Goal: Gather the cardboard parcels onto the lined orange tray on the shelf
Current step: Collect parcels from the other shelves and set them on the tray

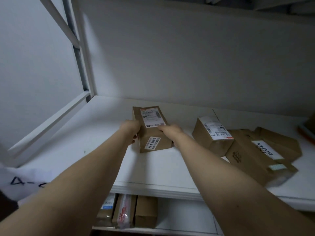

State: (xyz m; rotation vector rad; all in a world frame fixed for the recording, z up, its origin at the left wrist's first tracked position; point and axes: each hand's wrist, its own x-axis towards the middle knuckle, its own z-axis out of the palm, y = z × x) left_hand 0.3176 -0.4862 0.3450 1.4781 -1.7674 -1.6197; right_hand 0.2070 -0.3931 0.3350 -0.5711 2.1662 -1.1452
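Note:
A long brown cardboard parcel (152, 129) with white labels lies on the white shelf (102, 133), gripped on both sides. My left hand (130, 129) clasps its left edge, and my right hand (170, 131) presses on its right edge. To the right sits a second cardboard parcel (212, 135) with a barcode label. Beyond it, a larger box marked "BAHIA" (255, 154) leans over other boxes. An orange tray (306, 132) shows only as a corner at the far right edge.
White shelf uprights and cross braces (80, 53) stand at the left. A lower shelf holds several upright parcels (129, 212). A white label (22, 183) with handwriting sticks to the shelf frame at the lower left. The wall closes off the back.

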